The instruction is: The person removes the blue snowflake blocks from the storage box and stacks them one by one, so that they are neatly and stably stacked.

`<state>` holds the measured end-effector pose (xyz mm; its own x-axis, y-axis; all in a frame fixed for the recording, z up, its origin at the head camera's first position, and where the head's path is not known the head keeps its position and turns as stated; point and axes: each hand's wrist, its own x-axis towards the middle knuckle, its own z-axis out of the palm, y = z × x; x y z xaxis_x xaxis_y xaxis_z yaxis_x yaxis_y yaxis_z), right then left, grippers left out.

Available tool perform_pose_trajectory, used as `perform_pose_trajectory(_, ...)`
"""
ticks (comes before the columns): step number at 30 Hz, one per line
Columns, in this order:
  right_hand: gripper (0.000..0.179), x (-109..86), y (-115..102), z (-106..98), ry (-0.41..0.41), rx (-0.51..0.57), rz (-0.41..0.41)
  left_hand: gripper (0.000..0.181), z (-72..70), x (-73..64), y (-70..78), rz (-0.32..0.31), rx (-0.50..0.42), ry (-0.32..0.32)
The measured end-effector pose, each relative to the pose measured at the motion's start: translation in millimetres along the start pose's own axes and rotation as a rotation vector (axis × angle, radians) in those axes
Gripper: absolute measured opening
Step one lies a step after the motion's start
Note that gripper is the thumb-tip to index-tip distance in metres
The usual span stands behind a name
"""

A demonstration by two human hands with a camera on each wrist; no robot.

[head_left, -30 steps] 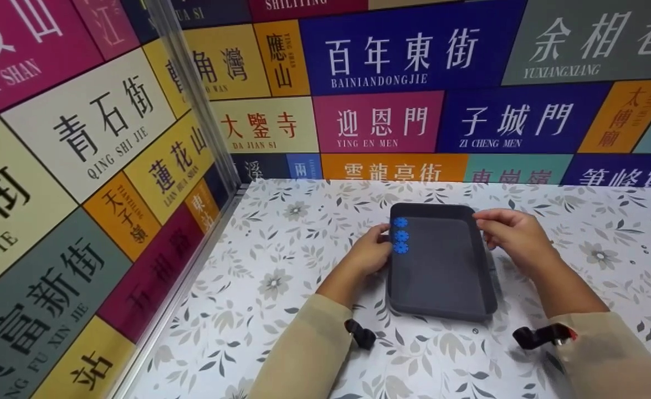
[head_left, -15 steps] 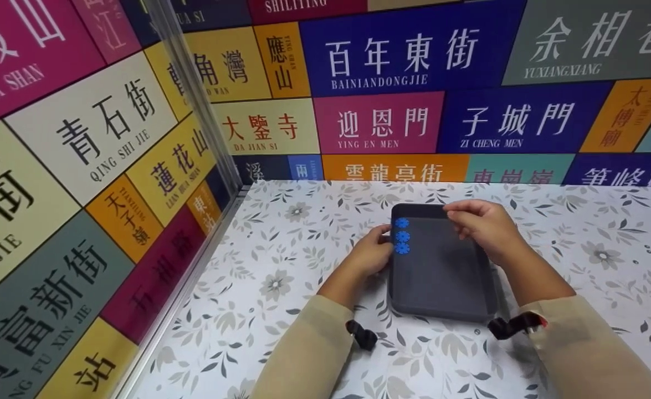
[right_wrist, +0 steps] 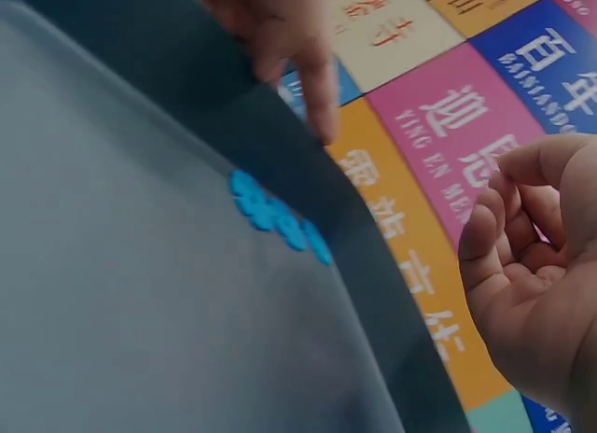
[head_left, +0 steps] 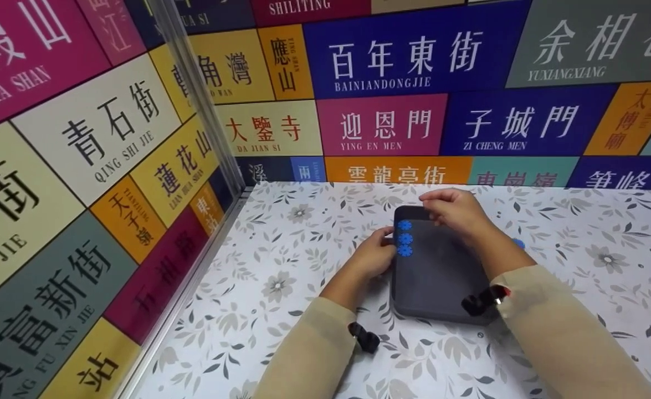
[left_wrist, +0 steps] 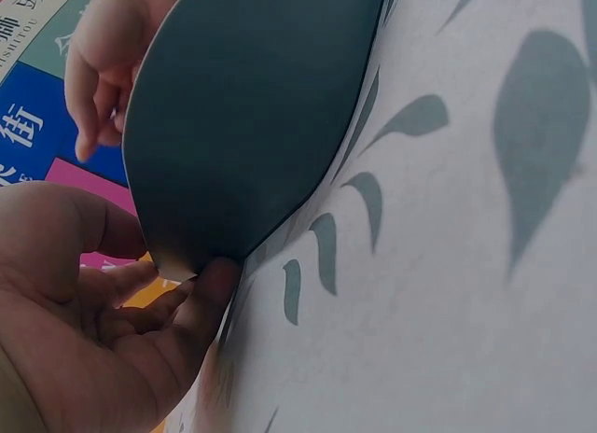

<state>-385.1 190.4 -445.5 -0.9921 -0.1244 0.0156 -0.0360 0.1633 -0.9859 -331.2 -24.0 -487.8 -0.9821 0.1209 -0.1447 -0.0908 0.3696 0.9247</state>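
Observation:
My left hand (head_left: pixel 372 252) grips the left side of a dark grey rectangular tray (head_left: pixel 441 288); in the left wrist view, thumb and fingers close on its corner. Three small blue snowflake-shaped discs (head_left: pixel 405 238) lie in a row inside the tray, along its left wall near the far corner. Over the far end hovers my right hand (head_left: pixel 455 210), its fingers curled and thumb and forefinger tips together. In the right wrist view nothing shows between those fingertips (right_wrist: pixel 499 176). The right forearm hides part of the tray's right side.
Another blue piece (head_left: pixel 518 244) lies on the flowered tablecloth (head_left: pixel 596 310), partly behind the right forearm. Walls covered in coloured street-name panels (head_left: pixel 380 124) rise at the back and left. Dark wrist-worn devices (head_left: pixel 483 302) sit at both sleeves.
My right hand has moved left, from beside the tray's right rim to above its far end. The blue piece on the cloth has come into view. The left hand keeps its hold on the tray.

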Motion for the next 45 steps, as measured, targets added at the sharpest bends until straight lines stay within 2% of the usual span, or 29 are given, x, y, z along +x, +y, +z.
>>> perform_pose_trajectory(3,0.011,7.8,5.3,4.4,0.016,-0.033,0.007,0.057,1.3,0.1,-0.6,0.014,0.0,-0.002)
perform_pose_trajectory(7,0.024,15.4,11.9,7.2,0.039,-0.092,0.002,0.058,2.4,0.4,-1.7,0.018,0.016,-0.002)
perform_pose_trajectory(11,0.034,20.5,22.1,8.8,0.021,-0.134,-0.01,0.058,2.9,0.8,-2.1,0.015,0.029,-0.002)
perform_pose_trajectory(20,0.035,21.7,42.4,13.0,-0.135,-0.235,-0.053,0.055,2.5,1.1,-2.6,0.001,0.032,-0.002)
perform_pose_trajectory(26,0.036,18.4,48.6,12.0,-0.279,-0.379,0.01,0.056,1.0,0.5,-1.8,-0.002,0.057,-0.003)
perform_pose_trajectory(31,0.038,15.8,45.3,13.9,-0.374,-0.502,-0.005,0.058,0.1,-0.1,-1.6,0.0,0.059,-0.006)
perform_pose_trajectory(35,0.039,17.8,46.4,15.6,-0.405,-0.563,-0.04,0.06,-0.3,0.2,-2.1,-0.003,0.032,-0.013)
perform_pose_trajectory(45,0.035,19.5,47.8,16.1,-0.43,-0.641,-0.079,0.061,-1.8,1.7,-1.4,-0.024,0.045,-0.02)
